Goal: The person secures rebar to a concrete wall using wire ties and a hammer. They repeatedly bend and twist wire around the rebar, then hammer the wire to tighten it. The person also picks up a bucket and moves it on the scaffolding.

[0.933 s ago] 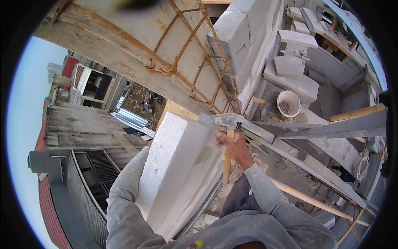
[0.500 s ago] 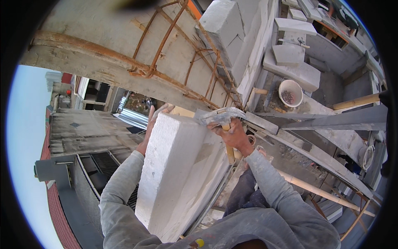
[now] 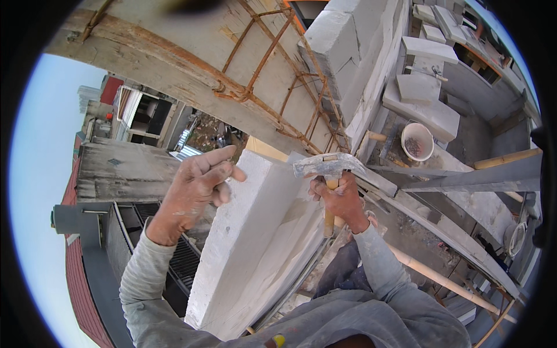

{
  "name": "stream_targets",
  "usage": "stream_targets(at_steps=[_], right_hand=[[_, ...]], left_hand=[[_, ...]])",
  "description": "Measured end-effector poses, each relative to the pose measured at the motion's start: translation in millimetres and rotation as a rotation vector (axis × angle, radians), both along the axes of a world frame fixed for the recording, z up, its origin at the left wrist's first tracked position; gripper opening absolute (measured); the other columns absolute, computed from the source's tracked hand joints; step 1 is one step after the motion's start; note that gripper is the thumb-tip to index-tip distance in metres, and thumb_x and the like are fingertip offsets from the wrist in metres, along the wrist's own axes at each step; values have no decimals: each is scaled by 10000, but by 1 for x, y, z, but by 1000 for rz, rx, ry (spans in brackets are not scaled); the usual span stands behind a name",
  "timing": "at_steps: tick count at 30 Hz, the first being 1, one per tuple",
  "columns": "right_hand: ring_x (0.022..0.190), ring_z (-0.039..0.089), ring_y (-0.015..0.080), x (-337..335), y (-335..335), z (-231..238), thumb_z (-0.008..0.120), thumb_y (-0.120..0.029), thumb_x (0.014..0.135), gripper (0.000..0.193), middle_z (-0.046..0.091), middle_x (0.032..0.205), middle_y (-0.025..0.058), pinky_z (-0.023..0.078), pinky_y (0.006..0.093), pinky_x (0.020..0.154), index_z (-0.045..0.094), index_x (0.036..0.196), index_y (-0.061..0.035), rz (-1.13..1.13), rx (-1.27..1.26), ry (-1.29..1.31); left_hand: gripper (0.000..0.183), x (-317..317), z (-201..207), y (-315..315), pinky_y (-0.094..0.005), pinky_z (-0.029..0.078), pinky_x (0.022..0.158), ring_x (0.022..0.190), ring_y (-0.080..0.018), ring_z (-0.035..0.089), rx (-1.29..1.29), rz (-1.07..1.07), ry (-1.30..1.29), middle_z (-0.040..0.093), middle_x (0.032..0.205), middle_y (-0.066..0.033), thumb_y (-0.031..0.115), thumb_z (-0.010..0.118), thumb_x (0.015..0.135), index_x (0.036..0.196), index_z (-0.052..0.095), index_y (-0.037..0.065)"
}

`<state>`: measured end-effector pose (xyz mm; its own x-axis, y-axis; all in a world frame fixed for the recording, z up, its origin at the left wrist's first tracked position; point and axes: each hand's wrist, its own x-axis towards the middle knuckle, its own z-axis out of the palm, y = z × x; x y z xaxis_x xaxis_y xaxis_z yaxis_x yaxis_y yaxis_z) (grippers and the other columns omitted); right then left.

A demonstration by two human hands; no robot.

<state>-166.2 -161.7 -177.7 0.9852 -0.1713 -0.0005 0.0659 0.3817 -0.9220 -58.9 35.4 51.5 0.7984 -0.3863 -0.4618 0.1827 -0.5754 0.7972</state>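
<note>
A long white lightweight block (image 3: 241,226) runs lengthwise in front of me, atop a wall of similar pale material. My left hand (image 3: 194,191) is raised just left of the block's far end, fingers partly bent and apart, with nothing in them. On the other side, my right hand (image 3: 343,200) grips a claw hammer (image 3: 328,166) by its wooden handle. Its dusty metal head is at the far right corner of the block; whether it touches is hard to tell.
Beyond the block stands a concrete column face with a rusty rebar cage (image 3: 272,64). More white blocks (image 3: 331,43) rise behind it. Down to the right are a white bucket (image 3: 417,141), a grey beam (image 3: 476,178) and a bamboo pole (image 3: 441,278). Neighbouring roofs lie far below left.
My left hand has come off the block's far end and moved up and left of it. The hammer stays in my right hand, its head turned slightly. My view has shifted a little.
</note>
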Motion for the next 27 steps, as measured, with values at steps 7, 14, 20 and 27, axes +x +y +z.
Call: stream_targets(at_steps=[7, 14, 20, 27], right_hand=[[894, 709, 221, 14, -31, 52, 711, -63, 877, 208, 746, 988, 96, 549, 345, 818, 714, 1084, -36, -156, -485, -289], [929, 713, 214, 19, -64, 91, 717, -100, 885, 224, 750, 1025, 111, 542, 337, 842, 721, 1099, -35, -18, -670, -200], [902, 699, 211, -14, -55, 59, 720, -130, 890, 227, 747, 1016, 112, 536, 342, 845, 719, 1090, -20, -59, -650, 9], [929, 693, 222, -37, -45, 5, 703, -117, 906, 239, 741, 1037, 146, 524, 342, 853, 699, 1100, 22, -23, -560, 140]], left_hand=[[539, -80, -53, -73, -281, 573, 753, 837, -123, 658, -547, 592, 99, 645, 1223, -108, 122, 492, 1052, 1536, 301, -19], [273, -104, -124, -130, -257, 484, 614, 670, -91, 531, -902, 956, 320, 591, 949, -17, 162, 407, 1085, 1309, 504, 39], [251, -87, -218, -147, -266, 348, 472, 512, -100, 374, -1125, 1230, 406, 453, 732, 27, 262, 362, 1106, 1130, 553, 101], [294, -93, -308, -136, -258, 388, 485, 642, -103, 515, -912, 1309, 320, 567, 827, -4, 343, 497, 1069, 1198, 581, 93]])
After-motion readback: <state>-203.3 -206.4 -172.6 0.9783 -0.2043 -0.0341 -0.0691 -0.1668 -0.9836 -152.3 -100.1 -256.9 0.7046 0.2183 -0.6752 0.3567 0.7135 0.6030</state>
